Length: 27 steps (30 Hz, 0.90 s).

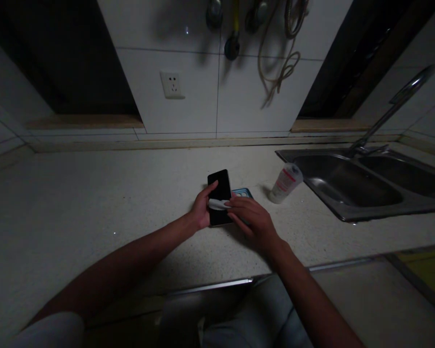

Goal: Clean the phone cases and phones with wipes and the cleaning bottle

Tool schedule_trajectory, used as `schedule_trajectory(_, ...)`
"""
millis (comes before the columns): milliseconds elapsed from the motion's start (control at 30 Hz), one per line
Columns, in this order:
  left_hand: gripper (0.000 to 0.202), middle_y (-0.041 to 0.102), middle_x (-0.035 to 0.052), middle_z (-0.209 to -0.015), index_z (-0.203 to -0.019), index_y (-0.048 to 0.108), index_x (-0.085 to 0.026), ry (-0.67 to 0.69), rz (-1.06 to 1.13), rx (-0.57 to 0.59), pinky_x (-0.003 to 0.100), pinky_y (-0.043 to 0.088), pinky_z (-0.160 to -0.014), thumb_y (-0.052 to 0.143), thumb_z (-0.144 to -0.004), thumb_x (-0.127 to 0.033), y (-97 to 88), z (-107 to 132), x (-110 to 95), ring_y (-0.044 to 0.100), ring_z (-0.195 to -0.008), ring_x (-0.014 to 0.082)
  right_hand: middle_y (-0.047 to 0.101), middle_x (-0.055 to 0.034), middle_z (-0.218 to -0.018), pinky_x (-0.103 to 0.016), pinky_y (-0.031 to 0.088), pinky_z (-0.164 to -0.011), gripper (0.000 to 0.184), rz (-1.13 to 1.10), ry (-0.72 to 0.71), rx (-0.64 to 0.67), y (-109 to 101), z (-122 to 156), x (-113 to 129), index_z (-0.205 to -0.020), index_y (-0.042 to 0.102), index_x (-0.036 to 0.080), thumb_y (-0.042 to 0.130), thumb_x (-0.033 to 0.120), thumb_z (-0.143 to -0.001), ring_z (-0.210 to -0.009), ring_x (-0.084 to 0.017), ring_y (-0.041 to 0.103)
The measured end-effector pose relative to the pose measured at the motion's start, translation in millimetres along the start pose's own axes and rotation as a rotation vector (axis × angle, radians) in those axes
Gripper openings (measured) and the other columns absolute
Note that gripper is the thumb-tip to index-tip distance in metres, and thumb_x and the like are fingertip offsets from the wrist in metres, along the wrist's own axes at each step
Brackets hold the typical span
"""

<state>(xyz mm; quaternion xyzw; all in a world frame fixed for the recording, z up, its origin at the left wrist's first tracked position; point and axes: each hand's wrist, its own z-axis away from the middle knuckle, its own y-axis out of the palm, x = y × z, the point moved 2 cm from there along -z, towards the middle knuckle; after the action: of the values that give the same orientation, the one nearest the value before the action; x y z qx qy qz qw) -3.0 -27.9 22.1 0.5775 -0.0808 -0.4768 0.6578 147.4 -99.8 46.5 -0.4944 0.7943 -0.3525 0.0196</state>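
My left hand [202,209] grips a black smartphone [220,181] by its left edge, thumb lying over the dark screen. Pinched in the fingers of my right hand [252,218] is a small white piece of tissue [218,205], which lies across the lower half of the screen. Behind the phone, partly covered by it and by my right hand, a blue phone case [245,192] with camera cutouts rests on the counter. A translucent plastic cup [286,182] with red print stands tilted in view to the right of my right hand.
The pale speckled countertop [94,203] runs along a tiled wall with a power socket [172,85]. At the right is a steel double sink [351,183] with a curved faucet [395,108]. Pipe fittings [232,47] and a looped cord [281,72] hang above.
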Motion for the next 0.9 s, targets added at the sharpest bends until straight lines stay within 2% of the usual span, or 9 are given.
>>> schedule_trajectory(133, 0.036, 0.071, 0.0081, -0.072, -0.096, 0.069, -0.010, -0.055, -0.029, -0.054, 0.032, 0.054, -0.066, 0.057, -0.092, -0.044, -4.1, -1.2, 1.6, 0.068, -0.062, 0.0197, 0.072, -0.0072, -0.124, -0.050, 0.053, -0.104, 0.031, -0.045, 0.076, -0.015, -1.5, 0.9, -2.1, -0.126, 0.067, 0.028, 0.054, 0.023, -0.099, -0.119, -0.024, 0.065)
schedule_trajectory(367, 0.032, 0.072, 0.0072, -0.076, -0.091, 0.069, -0.011, -0.047, 0.024, -0.006, 0.026, 0.053, -0.065, 0.051, -0.099, -0.036, 1.5, -1.2, 3.1, 0.068, -0.065, 0.0155, 0.050, -0.0090, -0.151, -0.055, 0.041, -0.115, 0.051, -0.075, 0.030, 0.085, 3.6, 3.2, 0.3, -0.151, 0.043, 0.028, 0.050, 0.027, -0.101, -0.144, -0.025, 0.041)
schedule_trajectory(633, 0.032, 0.071, 0.0064, -0.075, -0.089, 0.068, -0.012, -0.055, 0.049, -0.024, 0.025, 0.055, -0.067, 0.050, -0.100, -0.035, 5.0, -0.8, 5.3, 0.069, -0.065, 0.0152, 0.041, -0.0069, -0.158, -0.054, 0.037, -0.119, 0.059, -0.041, -0.016, 0.129, 5.3, 2.8, 4.1, -0.157, 0.029, 0.030, 0.049, 0.029, -0.101, -0.149, -0.023, 0.033)
schedule_trajectory(733, 0.030, 0.071, 0.0056, -0.074, -0.089, 0.068, -0.012, -0.059, 0.048, -0.049, 0.024, 0.054, -0.063, 0.051, -0.100, -0.035, 6.7, 0.8, 6.3, 0.069, -0.063, 0.0145, 0.038, -0.0070, -0.159, -0.053, 0.036, -0.119, 0.062, -0.036, -0.044, 0.129, 6.3, 1.8, 5.7, -0.158, 0.025, 0.030, 0.050, 0.027, -0.101, -0.149, -0.023, 0.032)
schedule_trajectory(900, 0.030, 0.069, 0.0037, -0.072, -0.089, 0.068, -0.012, -0.006, 0.057, -0.078, 0.022, 0.053, -0.060, 0.053, -0.099, -0.035, 8.6, 4.1, 6.3, 0.067, -0.059, 0.0125, 0.033, -0.0073, -0.162, -0.053, 0.036, -0.119, 0.068, -0.040, -0.072, 0.136, 8.6, 1.0, 7.0, -0.159, 0.020, 0.030, 0.052, 0.025, -0.100, -0.151, -0.023, 0.027)
